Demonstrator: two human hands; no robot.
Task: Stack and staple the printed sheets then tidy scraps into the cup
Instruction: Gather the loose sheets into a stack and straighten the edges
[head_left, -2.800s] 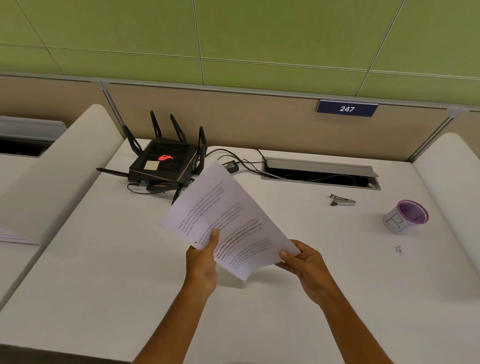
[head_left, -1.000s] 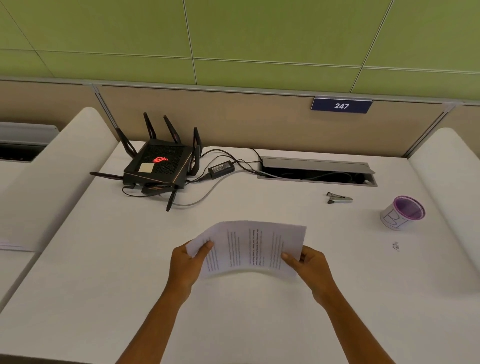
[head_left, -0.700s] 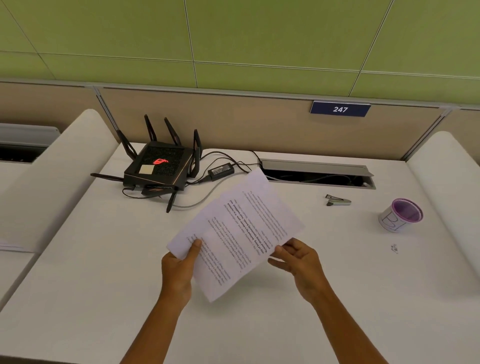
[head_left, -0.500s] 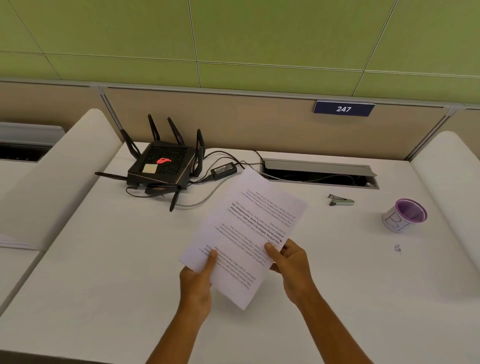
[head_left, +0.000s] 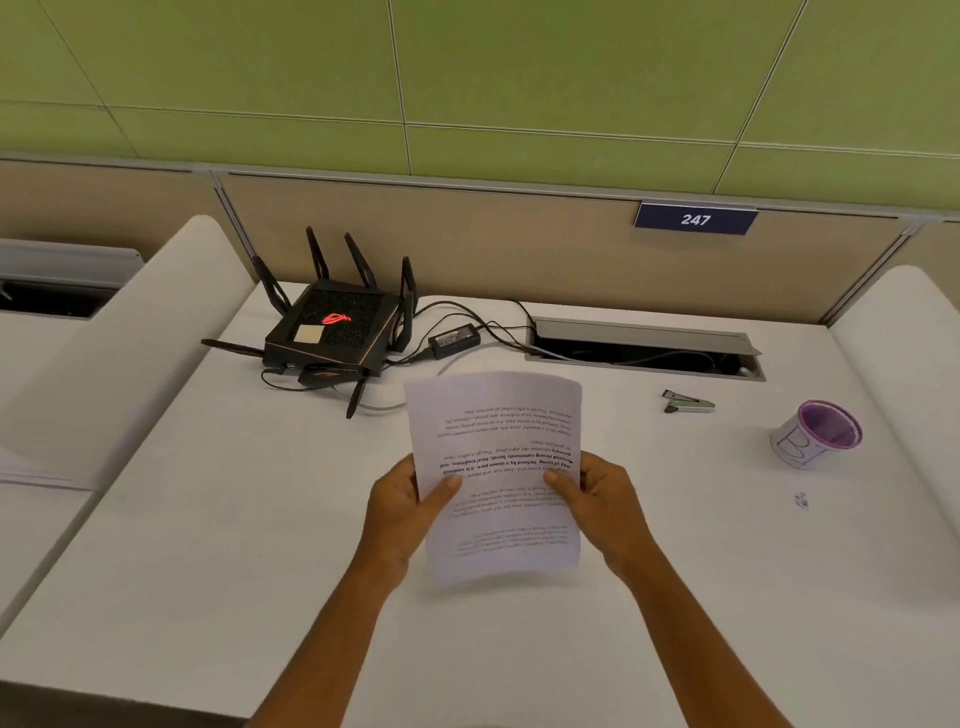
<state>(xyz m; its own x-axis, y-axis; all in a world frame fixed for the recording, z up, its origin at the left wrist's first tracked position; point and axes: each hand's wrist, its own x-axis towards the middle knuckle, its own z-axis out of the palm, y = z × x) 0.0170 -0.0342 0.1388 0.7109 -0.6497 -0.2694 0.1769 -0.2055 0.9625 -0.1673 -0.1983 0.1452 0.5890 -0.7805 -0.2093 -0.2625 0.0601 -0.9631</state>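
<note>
I hold the printed sheets (head_left: 496, 431) upright over the middle of the white desk (head_left: 208, 519), text upside down towards me. My left hand (head_left: 402, 512) grips their left edge and my right hand (head_left: 602, 506) grips their right edge, thumbs on the front. A small stapler (head_left: 688, 402) lies on the desk to the right, past the sheets. Further right stands a white paper cup (head_left: 815, 435) with a purple inside. A tiny paper scrap (head_left: 801, 501) lies in front of the cup.
A black router (head_left: 332, 332) with antennas, its power brick (head_left: 453, 339) and cables sit at the back left. An open cable tray (head_left: 644, 351) runs along the back edge. White curved dividers (head_left: 119, 358) flank the desk on both sides.
I have turned the sheets from a tilted, landscape hold to an upright portrait hold, and both hands have shifted to the side edges. Stapler, cup and scrap have not moved.
</note>
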